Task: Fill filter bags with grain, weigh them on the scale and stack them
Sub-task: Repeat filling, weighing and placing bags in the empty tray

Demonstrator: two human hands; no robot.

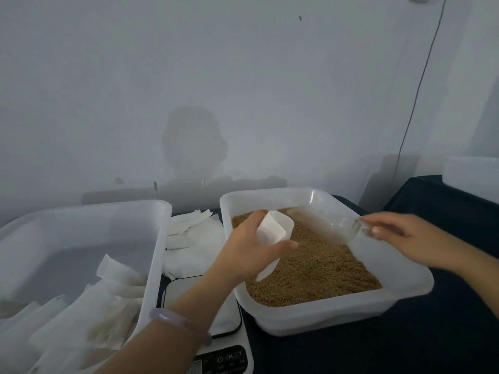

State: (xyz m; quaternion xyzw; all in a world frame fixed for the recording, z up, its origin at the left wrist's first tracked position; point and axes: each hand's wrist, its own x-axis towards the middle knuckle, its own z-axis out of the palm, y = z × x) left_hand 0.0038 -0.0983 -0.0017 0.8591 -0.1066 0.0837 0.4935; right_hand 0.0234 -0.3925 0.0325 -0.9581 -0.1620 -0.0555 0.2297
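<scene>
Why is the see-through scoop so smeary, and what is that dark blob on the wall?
Head view: the clear scoop in the right hand is smeared, probably motion blur; the filter bag in the left hand looks sharper. Head view: the dark blob on the wall looks like a soft shadow, perhaps the person's head.

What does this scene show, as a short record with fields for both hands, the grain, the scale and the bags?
Left hand: holds a white bag above the grain
Right hand: holds a clear scoop
Grain: in the right tub
Scale: between the two tubs, partly hidden
Other bags: some in the left tub, a pile behind the scale
</scene>
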